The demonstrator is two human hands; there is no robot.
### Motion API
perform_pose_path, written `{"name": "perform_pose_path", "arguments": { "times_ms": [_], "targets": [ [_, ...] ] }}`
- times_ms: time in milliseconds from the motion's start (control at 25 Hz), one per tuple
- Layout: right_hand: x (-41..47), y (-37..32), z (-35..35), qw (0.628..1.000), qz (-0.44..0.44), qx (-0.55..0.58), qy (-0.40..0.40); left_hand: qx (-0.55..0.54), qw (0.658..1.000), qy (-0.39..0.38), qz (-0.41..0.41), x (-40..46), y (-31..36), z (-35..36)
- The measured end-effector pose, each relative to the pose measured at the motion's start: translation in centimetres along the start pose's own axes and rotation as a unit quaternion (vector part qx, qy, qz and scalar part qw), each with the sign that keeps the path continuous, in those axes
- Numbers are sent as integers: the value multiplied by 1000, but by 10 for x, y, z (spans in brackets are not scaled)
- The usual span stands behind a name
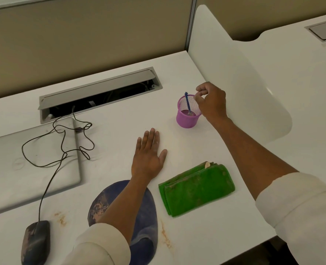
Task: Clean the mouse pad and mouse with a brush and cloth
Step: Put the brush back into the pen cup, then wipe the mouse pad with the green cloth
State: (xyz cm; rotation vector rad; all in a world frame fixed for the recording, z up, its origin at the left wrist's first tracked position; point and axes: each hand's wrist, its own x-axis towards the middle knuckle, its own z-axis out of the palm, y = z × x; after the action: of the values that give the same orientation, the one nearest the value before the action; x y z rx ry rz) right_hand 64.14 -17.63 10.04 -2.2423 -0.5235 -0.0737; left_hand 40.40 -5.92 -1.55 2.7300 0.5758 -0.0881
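A dusty blue mouse pad [145,213] lies at the desk's near edge, partly under my left forearm. To its left sits a dirty black wired mouse [35,241]. A folded green cloth [196,188] lies to the right of the pad. A thin blue brush [187,102] stands in a purple mesh cup [188,117] further back. My left hand [148,155] rests flat on the desk with straight fingers, beyond the pad. My right hand [211,102] hovers at the cup's right rim, fingers curled and thumb meeting fingertips, apart from the brush handle.
A closed grey laptop [30,165] lies at left with the mouse cable [62,148] looped over it. Behind it is an open cable tray [99,92]. Brown stains [165,238] mark the desk by the pad. A white divider [234,77] stands at right.
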Motion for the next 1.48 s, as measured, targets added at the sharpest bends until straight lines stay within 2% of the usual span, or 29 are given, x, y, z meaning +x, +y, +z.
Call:
{"name": "perform_pose_path", "arguments": {
  "times_ms": [200,360,440,600,760,880,960,1160,1280,1400,1480],
  "targets": [
    [-13,5,-11,999,0,-2,38,-2,1000,-7,1,-1,1,-3],
    [-44,14,-29,999,26,21,41,-19,998,-52,-9,4,4,-13],
    [-73,25,-38,997,55,42,21,-45,995,-83,-18,5,7,-22],
    [-148,56,-53,987,143,45,-63,-86,993,-74,23,-30,28,-27],
    [-201,71,-57,977,180,-49,-105,-62,993,-56,85,-84,62,-14],
    [-225,70,-57,959,202,-154,-124,-24,993,-37,107,-114,79,-3],
    [-234,68,-55,952,207,-181,-132,-1,993,-30,113,-131,83,5],
    [-232,58,-54,951,238,-133,-144,62,987,-74,131,-160,80,27],
    [-228,54,-56,943,287,-95,-139,59,986,-78,137,-156,78,28],
    [-228,52,-61,920,348,-67,-165,59,985,-80,140,-156,78,25],
    [-230,48,-64,921,347,-54,-168,54,985,-86,140,-156,78,24]
  ]
}}
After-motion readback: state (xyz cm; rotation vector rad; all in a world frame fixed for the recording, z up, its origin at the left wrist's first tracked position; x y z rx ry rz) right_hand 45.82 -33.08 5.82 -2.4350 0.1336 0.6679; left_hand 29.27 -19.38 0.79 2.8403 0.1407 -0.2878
